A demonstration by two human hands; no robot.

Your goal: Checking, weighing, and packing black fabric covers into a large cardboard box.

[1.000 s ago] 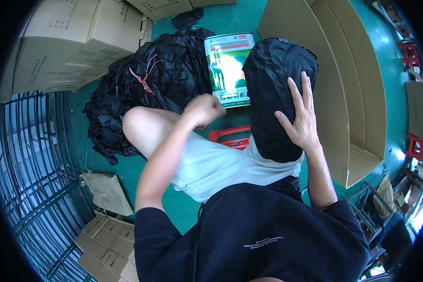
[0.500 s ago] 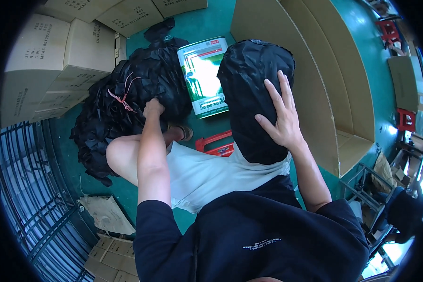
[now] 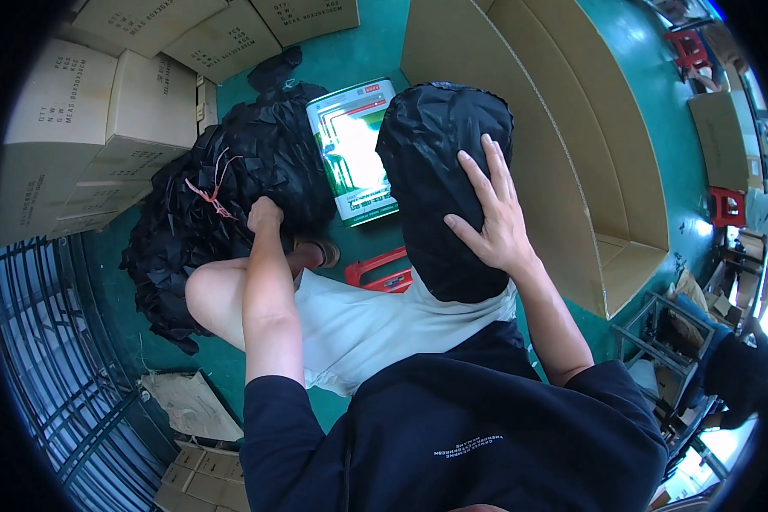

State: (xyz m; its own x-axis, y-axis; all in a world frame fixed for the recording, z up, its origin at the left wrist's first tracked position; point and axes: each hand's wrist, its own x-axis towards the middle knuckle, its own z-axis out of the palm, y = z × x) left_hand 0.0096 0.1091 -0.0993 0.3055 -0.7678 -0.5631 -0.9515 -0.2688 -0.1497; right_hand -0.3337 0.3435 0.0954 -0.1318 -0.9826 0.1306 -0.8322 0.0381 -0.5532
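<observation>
My right hand (image 3: 497,224) lies with fingers spread and palm down on a smooth black fabric piece (image 3: 435,183), long and rounded at its far end, draped over my right thigh. At the left, my left hand (image 3: 266,215) is closed at the near right side of a big heap of crumpled black fabric (image 3: 192,247). Its fingers pinch into the fabric, though their tips are hidden. Thin pink strings (image 3: 215,200) lie on top of that heap, beside my left hand. Between the heap and the draped piece sits a shiny rectangular tin (image 3: 369,200), white and green.
A red plastic stool (image 3: 382,271) shows beside my legs. To the right stands a large open cardboard box (image 3: 563,119). Closed cartons (image 3: 154,98) are stacked at the far left, with a barred metal gate (image 3: 51,341) nearer. A metal frame (image 3: 670,341) stands at the right.
The whole view has shifted slightly, so the scene sits a little further left and lower. Both hands keep their places on the black fabric.
</observation>
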